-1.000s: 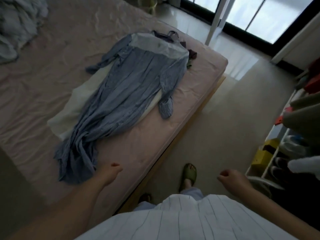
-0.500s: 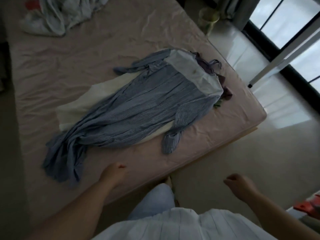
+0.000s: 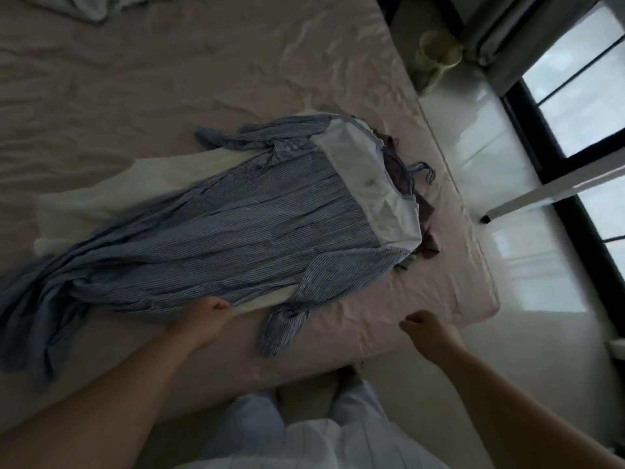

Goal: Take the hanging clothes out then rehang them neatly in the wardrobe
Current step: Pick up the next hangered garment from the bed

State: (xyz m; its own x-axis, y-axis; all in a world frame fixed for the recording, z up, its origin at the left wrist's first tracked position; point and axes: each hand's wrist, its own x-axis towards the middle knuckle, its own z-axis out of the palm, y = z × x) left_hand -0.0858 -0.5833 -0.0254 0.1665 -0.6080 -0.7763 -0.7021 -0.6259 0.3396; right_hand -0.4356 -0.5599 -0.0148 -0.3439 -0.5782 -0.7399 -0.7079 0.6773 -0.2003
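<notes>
A long blue striped dress [image 3: 236, 228] with a white yoke lies flat on the pink bed [image 3: 169, 82], on top of a cream garment [image 3: 84, 208]. Dark purple clothes with hanger hooks [image 3: 419, 177] poke out from under its collar end. My left hand [image 3: 206, 316] reaches the near edge of the pile, with the fingertips at the hem of the cream garment; whether it grips the cloth is unclear. My right hand [image 3: 426, 330] hovers over the bare sheet near the bed's corner, fingers loosely curled, holding nothing.
A crumpled pale bundle [image 3: 101, 8] lies at the far end of the bed. A glossy floor [image 3: 507, 198] runs along the right side, with a pale green bin [image 3: 436, 59], a curtain and a dark-framed window [image 3: 581, 106] beyond. A white pole foot [image 3: 487, 218] stands on the floor.
I have stepped up to the bed and leaned over it. Both hands moved forward, the left one reaching the edge of the clothes pile, the right one coming over the mattress corner.
</notes>
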